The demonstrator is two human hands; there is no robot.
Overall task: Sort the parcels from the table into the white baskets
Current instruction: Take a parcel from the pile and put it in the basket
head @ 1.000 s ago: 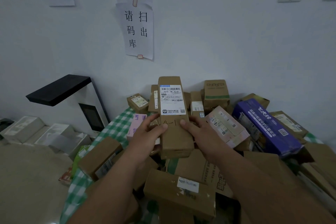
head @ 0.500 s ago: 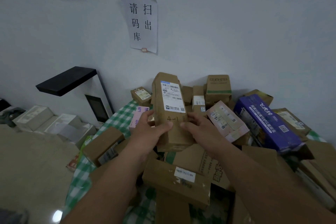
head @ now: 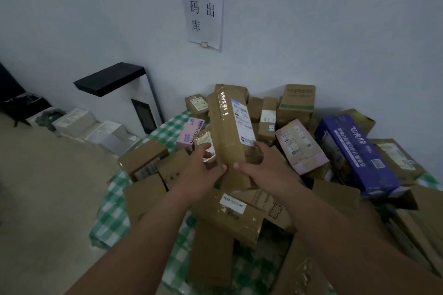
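Item 1, far left: row of white rectangular boxes (head: 96, 128) on the floor along the wall. Beside them, a white upright machine with a flat black overhanging top (head: 112, 78) and a dark screen.

Item 2: desk under a green-and-white checked cloth (head: 112, 213), heaped with parcels. At its left edge, a plain brown cardboard box (head: 141, 159) lying tilted. Behind it, a pale pink carton printed "Contact lenses" (head: 190, 135).

Item 3, centre: long narrow brown cardboard parcel wrapped in clear tape (head: 231, 134), with a white shipping label on its upper right face. Held up above the heap, leaning slightly left, lower end nearest the camera. The left hand (head: 203, 170) is closed on its lower left side, thumb across the front; the right hand (head: 266, 165) is closed on the lower right side, thumb on the front edge, fingers behind.

Item 4, on the wall above: white paper notice with black handwritten characters (head: 203, 7), taped at top and bottom.

Item 5, right of the held parcel: pinkish carton with labels (head: 299, 146), then a long dark blue box with white lettering (head: 354, 153), both lying on the heap. Behind them, a brown carton with a green stripe (head: 297, 103).
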